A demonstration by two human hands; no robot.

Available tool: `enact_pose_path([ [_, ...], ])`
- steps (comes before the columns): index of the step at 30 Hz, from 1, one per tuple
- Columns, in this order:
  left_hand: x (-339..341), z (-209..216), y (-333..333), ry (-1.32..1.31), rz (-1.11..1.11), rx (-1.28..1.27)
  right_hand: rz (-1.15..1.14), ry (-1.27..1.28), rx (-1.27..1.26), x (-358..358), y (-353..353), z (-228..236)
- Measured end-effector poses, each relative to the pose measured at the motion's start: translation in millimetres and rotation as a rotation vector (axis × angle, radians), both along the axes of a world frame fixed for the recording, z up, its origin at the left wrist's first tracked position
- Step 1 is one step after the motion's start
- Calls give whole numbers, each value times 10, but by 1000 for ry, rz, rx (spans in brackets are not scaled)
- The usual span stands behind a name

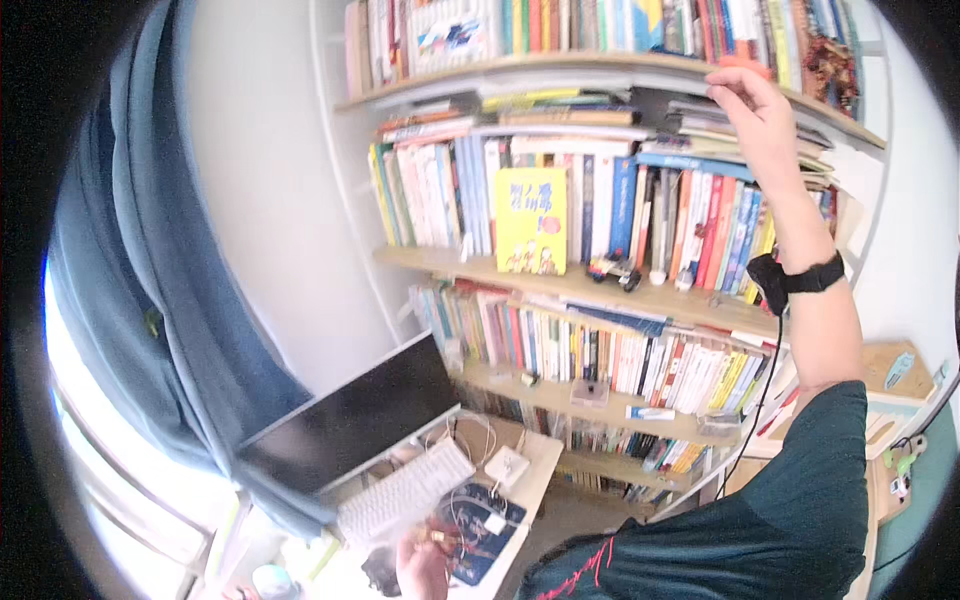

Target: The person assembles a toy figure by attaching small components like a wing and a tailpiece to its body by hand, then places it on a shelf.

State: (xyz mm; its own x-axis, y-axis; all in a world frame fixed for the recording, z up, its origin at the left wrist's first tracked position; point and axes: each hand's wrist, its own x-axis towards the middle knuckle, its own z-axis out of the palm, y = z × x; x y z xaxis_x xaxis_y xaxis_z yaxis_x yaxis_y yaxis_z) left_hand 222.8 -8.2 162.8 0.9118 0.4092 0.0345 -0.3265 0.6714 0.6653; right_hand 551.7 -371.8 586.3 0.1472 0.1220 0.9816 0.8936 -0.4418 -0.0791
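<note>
My right hand (760,115) is raised to the edge of the top shelf (600,62), fingers bent and pinched together. A small orange-red object (742,66) shows at its fingertips, partly covered by them; its kind is not clear. Low in the picture, my left hand (422,570) is over the desk with its fingers curled. A small brownish thing (436,537) shows at those fingers, too blurred to name. Near that hand lie a dark blue patterned mat (485,560) and a white keyboard (405,492).
A tall bookcase packed with books stands ahead. On one shelf are a yellow book (531,222) facing out and a toy vehicle (613,271). A black monitor (360,415) and white box with cables (507,464) are on the desk. Blue curtains (150,250) hang left.
</note>
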Motion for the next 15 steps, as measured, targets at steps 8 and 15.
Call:
enact_pose_path([
  [8, 609, 294, 57, 33, -81, -71, 489, 1030, -674, -758, 1122, -2503],
  [15, 585, 254, -56, 51, -36, -197, 969, 1317, -671, -1277, 1675, -3581],
])
